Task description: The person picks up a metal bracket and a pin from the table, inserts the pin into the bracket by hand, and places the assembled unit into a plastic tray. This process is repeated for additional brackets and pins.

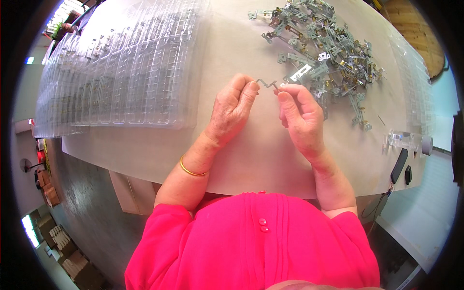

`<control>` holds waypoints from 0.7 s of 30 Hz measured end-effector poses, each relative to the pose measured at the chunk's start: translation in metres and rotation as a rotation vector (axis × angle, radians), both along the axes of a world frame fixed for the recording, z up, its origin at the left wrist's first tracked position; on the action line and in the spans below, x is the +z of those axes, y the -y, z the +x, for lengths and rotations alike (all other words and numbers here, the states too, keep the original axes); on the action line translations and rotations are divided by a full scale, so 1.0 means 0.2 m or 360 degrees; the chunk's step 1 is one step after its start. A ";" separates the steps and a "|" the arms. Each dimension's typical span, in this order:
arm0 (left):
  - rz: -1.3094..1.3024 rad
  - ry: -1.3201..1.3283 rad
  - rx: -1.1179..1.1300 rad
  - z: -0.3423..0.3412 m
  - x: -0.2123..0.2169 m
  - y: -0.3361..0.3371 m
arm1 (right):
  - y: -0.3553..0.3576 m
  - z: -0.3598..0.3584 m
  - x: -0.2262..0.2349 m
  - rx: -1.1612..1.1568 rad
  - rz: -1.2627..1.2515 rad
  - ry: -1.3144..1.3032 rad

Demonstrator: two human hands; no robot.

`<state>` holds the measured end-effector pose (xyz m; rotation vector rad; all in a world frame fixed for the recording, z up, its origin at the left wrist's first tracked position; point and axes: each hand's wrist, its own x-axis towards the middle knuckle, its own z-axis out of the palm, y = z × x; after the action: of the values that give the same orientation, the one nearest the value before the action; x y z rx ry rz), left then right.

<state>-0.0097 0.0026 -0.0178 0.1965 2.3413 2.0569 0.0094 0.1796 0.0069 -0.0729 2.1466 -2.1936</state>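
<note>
Head view shows left hand [234, 108] and right hand [303, 118] pinching one clip [264, 84] between them; we judge work partway, trays [186, 104] apparently loaded, loose pile [333, 53] remaining.

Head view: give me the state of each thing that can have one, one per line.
Left hand: fingers pinching the metal strip's left end
Metal strip: bent in a zigzag, between both hands
Right hand: fingers curled at the strip's right end, grip unclear
Metal parts: loosely heaped
Clear trays: set close together
Bottle: capped
Bracelet: worn on left forearm
</note>
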 end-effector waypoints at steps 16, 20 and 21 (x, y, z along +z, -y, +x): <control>-0.0440 -0.0681 0.0056 -0.01 -0.01 -0.01 | 0.00 0.00 0.01 0.0002 0.0074 -0.0052; -0.0480 -0.0742 0.0024 -0.01 0.00 -0.01 | 0.00 0.00 0.01 0.0019 0.0061 0.0000; -0.0479 -0.0742 0.0024 -0.01 0.00 -0.01 | 0.00 0.00 0.01 -0.0004 0.0066 0.0007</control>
<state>-0.0112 0.0056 -0.0170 0.7186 2.8803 1.7792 0.0091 0.1788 0.0093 -0.0633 2.1898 -2.1477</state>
